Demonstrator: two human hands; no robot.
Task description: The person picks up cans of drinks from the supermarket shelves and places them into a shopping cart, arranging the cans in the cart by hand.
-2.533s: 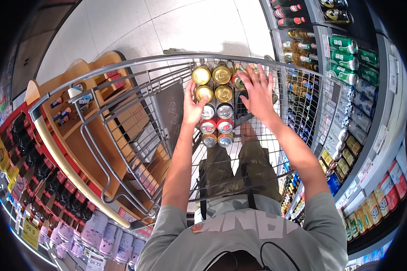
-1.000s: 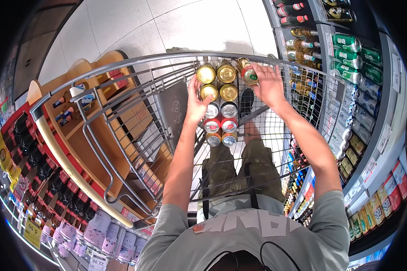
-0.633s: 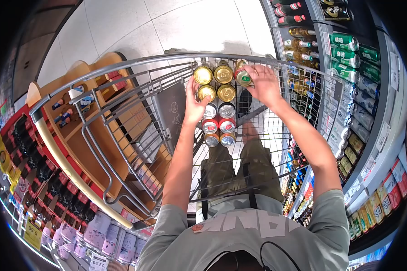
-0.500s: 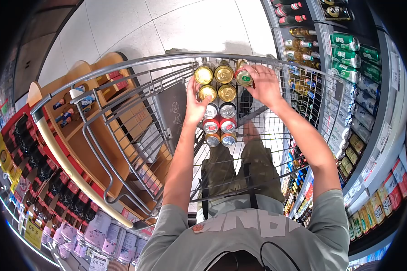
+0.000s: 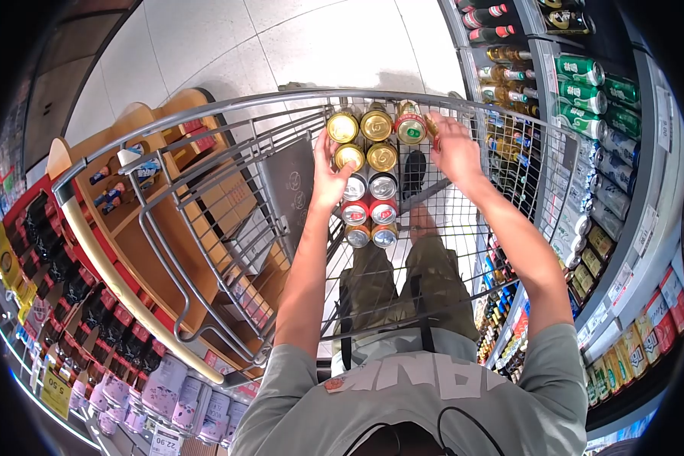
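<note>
Several drink cans stand packed in two columns in the shopping cart. My left hand curls around the left side of a gold-topped can, thumb on its lid. Beside that can stands another gold can, and two more gold cans stand behind. At the far right of the back row is a can with a red rim and green tab. My right hand is just right of it, apart from it, fingers and thumb bent and spread. A narrow gold-brown patch by its fingers is unclear.
Silver-topped cans and red-rimmed cans stand nearer me. A grey folded panel lies at the cart's left. Shelves of green cans line the right; a wooden display and dark bottles line the left.
My right hand has let go of the red-rimmed can with the green tab and moved right, away from it. My left hand stays on the gold can.
</note>
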